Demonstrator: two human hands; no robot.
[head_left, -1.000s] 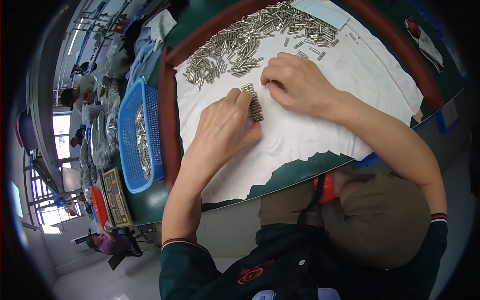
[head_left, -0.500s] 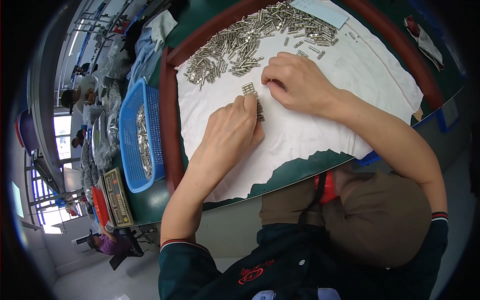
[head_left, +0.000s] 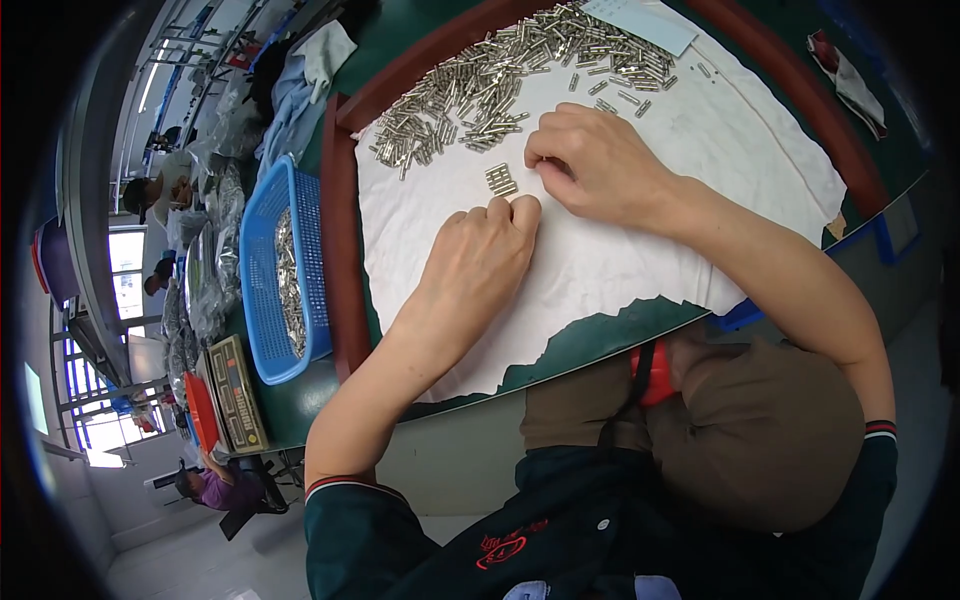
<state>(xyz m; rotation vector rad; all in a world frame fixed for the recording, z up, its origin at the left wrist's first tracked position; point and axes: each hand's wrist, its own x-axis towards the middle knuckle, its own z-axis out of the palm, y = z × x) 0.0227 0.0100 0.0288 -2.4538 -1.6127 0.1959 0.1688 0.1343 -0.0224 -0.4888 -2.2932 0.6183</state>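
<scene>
Several short silvery metal pins (head_left: 501, 180) lie side by side in a small neat block on the white cloth (head_left: 610, 250). Just on the near side of that block is my left hand (head_left: 482, 248), its knuckles up and fingers curled closed; whatever they grip is hidden beneath them. To the right of the block my right hand (head_left: 598, 165) is also closed, with thumb and fingertips drawn together. Too little shows at its fingertips to tell what it pinches. Beyond both hands spreads a big loose heap of the same pins (head_left: 480, 100), with a few strays at its right end.
Dark red wooden rails (head_left: 347, 240) border the cloth on the green table (head_left: 610, 322). Left of the rail stands a blue plastic basket (head_left: 262, 330) holding more metal pieces. Nearby are a scale (head_left: 236, 395) and bagged goods. A pale paper sheet (head_left: 645, 25) touches the heap.
My left hand has shifted right, uncovering more of the pin block. The pins that showed beside its fingers are now out of sight. My right hand has barely moved.
</scene>
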